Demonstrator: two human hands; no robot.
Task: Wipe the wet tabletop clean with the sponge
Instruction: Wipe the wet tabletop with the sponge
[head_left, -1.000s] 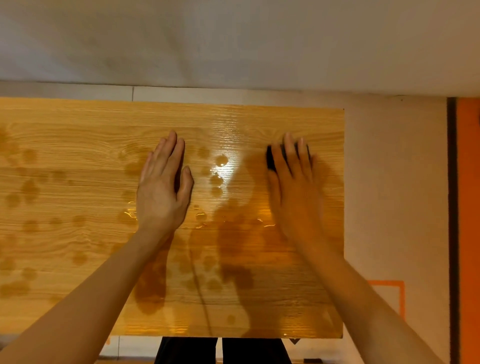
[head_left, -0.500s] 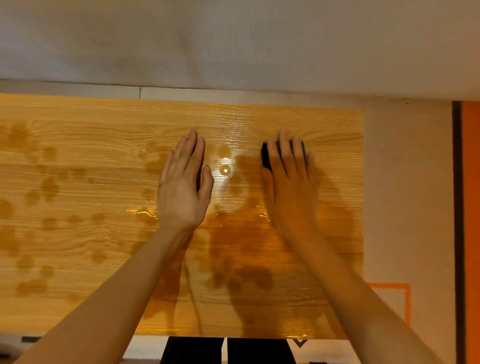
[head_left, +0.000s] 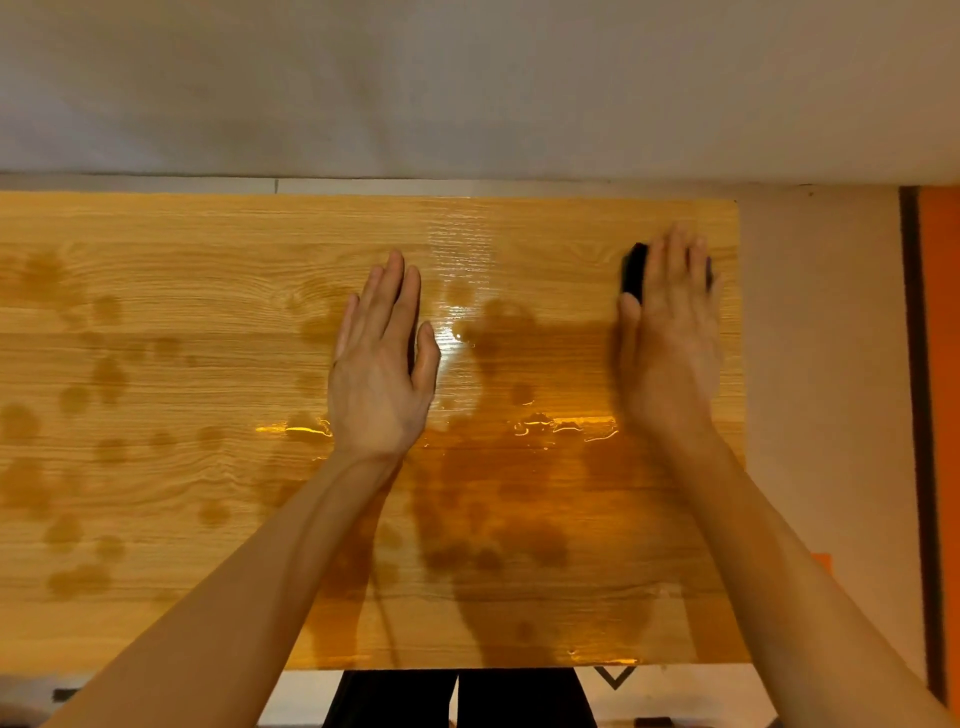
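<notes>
Slid the dark sponge (head_left: 635, 274), pressed flat under the right hand (head_left: 670, 343), from mid-table out toward the right edge of the tabletop (head_left: 156, 249), kept the left hand (head_left: 382, 364) spread flat and empty, left droplets everywhere, so barely started.

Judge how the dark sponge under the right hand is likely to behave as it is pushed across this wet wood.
The sponge likely slides easily: the tabletop gleams with pooled water. It probably flattens, since the right hand presses it with straight fingers. It looks light, mostly hidden under the fingers.
</notes>
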